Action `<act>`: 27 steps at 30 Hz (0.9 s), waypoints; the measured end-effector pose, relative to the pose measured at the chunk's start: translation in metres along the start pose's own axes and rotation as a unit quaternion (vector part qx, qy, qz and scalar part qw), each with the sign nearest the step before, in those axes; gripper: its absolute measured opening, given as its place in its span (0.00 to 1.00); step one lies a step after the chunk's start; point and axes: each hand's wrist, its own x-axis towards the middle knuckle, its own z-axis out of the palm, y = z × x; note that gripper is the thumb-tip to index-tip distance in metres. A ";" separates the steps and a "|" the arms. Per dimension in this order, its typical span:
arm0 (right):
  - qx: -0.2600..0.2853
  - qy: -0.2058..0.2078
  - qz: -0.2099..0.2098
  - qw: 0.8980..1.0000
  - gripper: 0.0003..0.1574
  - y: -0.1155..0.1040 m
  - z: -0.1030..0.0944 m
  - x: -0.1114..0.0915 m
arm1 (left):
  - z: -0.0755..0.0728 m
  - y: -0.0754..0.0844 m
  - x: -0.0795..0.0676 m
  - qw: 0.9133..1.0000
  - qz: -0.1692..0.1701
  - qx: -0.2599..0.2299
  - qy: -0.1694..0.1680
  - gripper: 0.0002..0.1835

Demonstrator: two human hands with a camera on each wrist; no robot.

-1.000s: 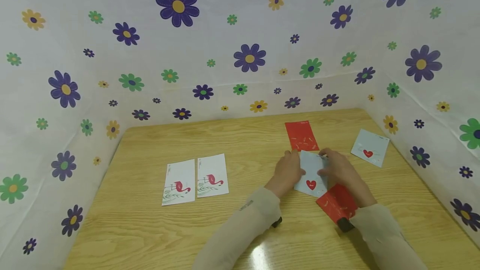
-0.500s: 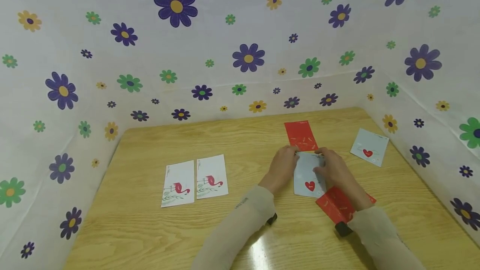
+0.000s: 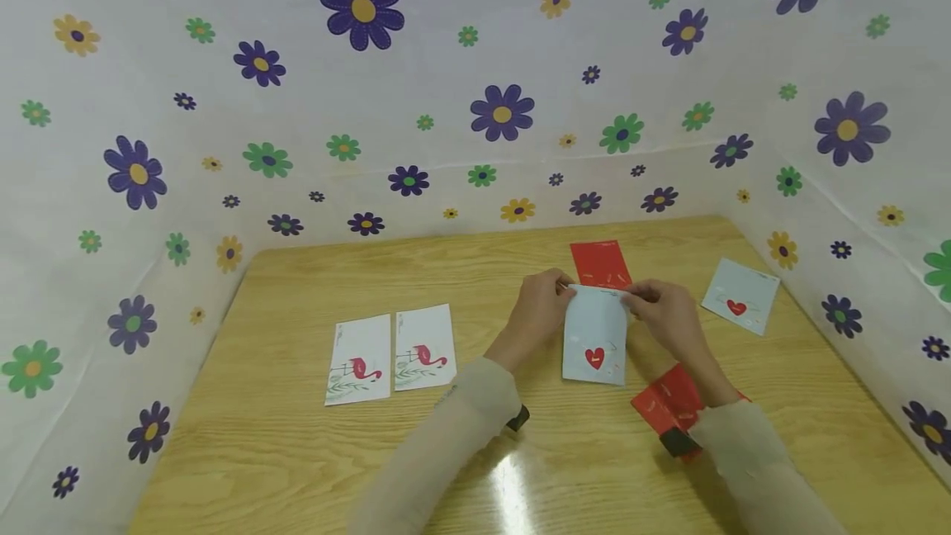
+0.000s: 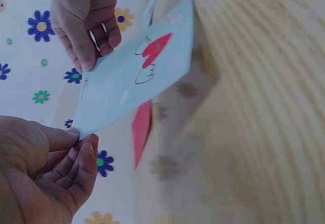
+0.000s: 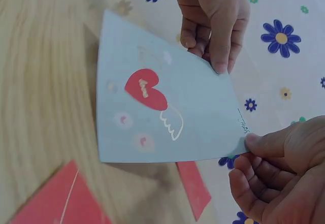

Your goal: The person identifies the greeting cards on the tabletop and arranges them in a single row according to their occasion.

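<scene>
A pale blue card with a winged red heart is held up by its far edge, tilted above the table. My left hand pinches the far left corner between thumb and fingers, plain in the left wrist view. At the far right corner my right hand pinches the card the same way, thumb on top. Just beyond the card lies a red card, its near part covered. Under my right forearm is another red card, partly hidden by the wrist and sleeve.
Two white flamingo cards lie side by side on the left of the wooden table. A second pale blue heart card rests near the right edge. Flower-printed cloth surrounds the back and sides.
The blue card has come up off the table and slightly left. Both hands have shifted from its sides to its far corners and now pinch them.
</scene>
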 end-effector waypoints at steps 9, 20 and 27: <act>0.088 -0.020 0.009 0.996 0.20 -0.033 0.005 0.010 | -0.046 0.006 -0.006 0.998 0.002 -0.058 0.016 0.07; 0.160 -0.045 -0.010 0.986 0.18 -0.065 0.024 0.022 | -0.092 -0.002 -0.013 0.997 0.007 -0.068 0.029 0.04; 0.182 -0.061 -0.006 0.981 0.15 -0.079 0.042 0.027 | -0.112 -0.012 -0.022 0.996 -0.020 -0.087 0.031 0.03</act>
